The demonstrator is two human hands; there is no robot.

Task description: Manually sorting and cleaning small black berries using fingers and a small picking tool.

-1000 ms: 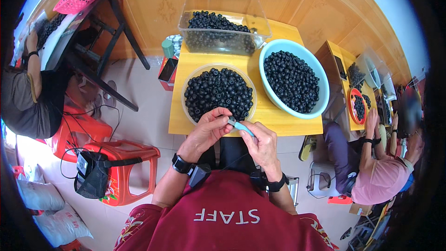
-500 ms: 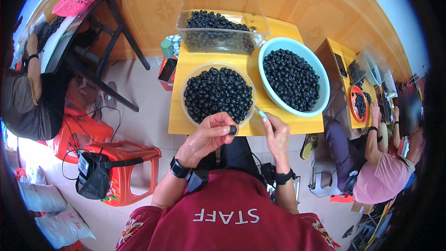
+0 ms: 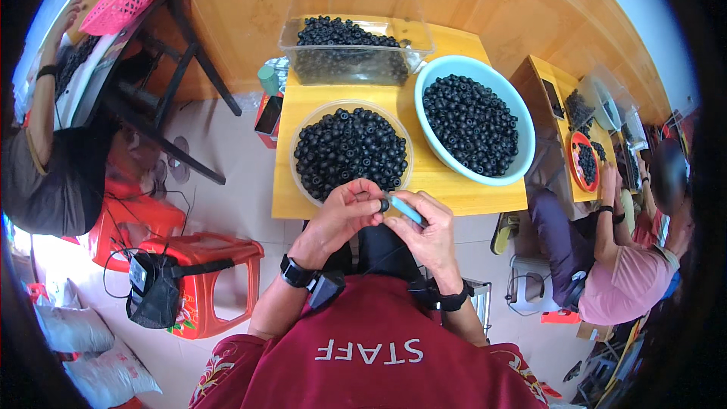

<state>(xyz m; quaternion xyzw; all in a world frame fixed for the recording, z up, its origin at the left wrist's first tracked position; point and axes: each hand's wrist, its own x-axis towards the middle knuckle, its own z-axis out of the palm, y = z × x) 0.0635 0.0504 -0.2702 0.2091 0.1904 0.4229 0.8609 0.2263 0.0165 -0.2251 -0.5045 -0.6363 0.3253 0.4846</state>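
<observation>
My left hand (image 3: 337, 216) pinches one small, round black piece (image 3: 383, 205) with a hole, like a bead, between thumb and fingertips. Closed around a slim tool with a light-blue handle (image 3: 407, 211), my right hand (image 3: 430, 233) meets the left at the table's front edge. The tool's working end is at the black piece, hidden by the fingers. Just beyond my hands, a clear round bowl (image 3: 333, 106) holds a heap of similar black pieces (image 3: 348, 148). To its right, a light-blue basin (image 3: 528, 140) is filled with more of them.
A clear rectangular box (image 3: 356, 0), partly filled with black pieces, stands at the back of the yellow table (image 3: 291, 201). Red plastic stools (image 3: 246, 276) and a dark-legged table are on the left. A person works at each side; the right one is near an orange-red bowl (image 3: 573, 159).
My right hand has moved left, bringing the tool from the bowl's right side to the black piece in my left hand. The person on the left has raised an arm toward the pink basket.
</observation>
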